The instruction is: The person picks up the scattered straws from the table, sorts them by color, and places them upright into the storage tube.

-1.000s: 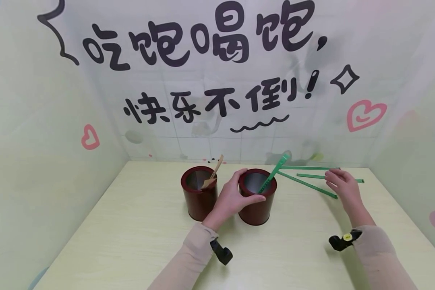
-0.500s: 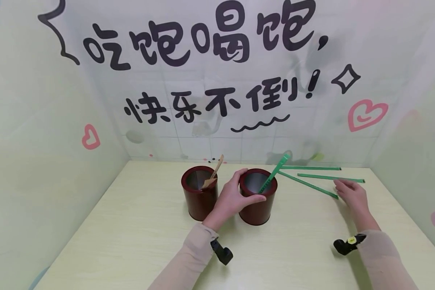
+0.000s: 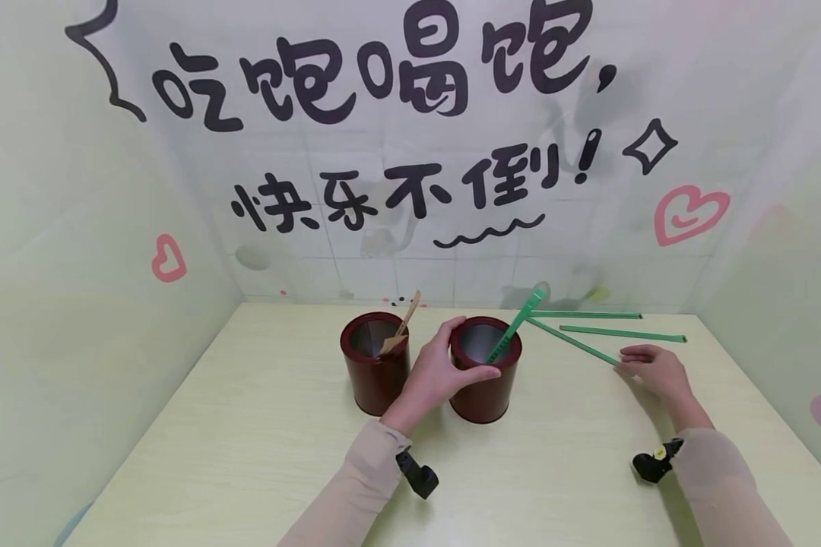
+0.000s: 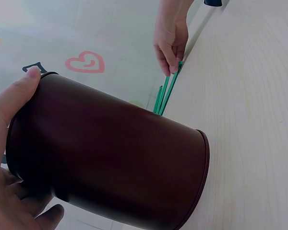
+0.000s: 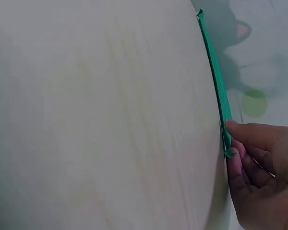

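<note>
My left hand grips the right-hand dark red canister round its rim, thumb in front. One green wrapped stick leans inside that canister. At the right, my right hand pinches the near end of a slim green wrapped stick lying on the table. The right wrist view shows the thumb on the crinkled end of this wrapper. Farther back lie two more green wrapped sticks, a middle one and a rear one.
A second dark red canister stands left of the held one, with a tan paper-wrapped stick leaning in it. The pale wooden table is bounded by printed sheets at the back and both sides.
My right hand has moved from beside the middle green stick down to the near end of the front one and now pinches it. My left hand stays on the canister.
</note>
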